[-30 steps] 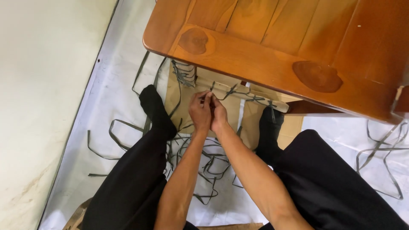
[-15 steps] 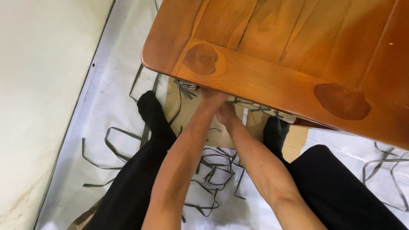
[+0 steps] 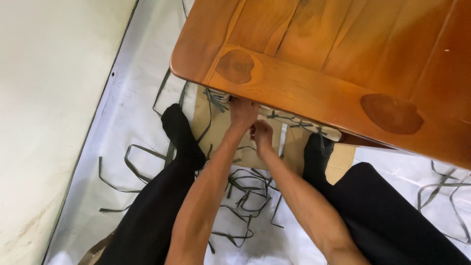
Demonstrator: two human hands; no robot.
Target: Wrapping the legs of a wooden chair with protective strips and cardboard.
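Both hands at twelve o'clock, under polished brown wooden tabletop (image 3: 319, 54): left hand (image 3: 243, 112) fingertips hidden, grip impossible to tell; right hand (image 3: 262, 134) pinched on thin dark grey flat strap (image 3: 294, 120) wound round pale wooden rail (image 3: 329, 132). Risk: unseen fingers slipping, strap loosening; loose grey strap loops (image 3: 245, 191) at six o'clock snagging.

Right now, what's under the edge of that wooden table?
Under the wooden table, a pale slat laced with dark strips, both hands at it: left hand, right hand. Cardboard lies beneath. The table hides the left fingers.

Glossy varnished wooden table (image 3: 314, 54), matt brown cardboard (image 3: 218, 125), flat dull-green plastic straps (image 3: 245, 189).
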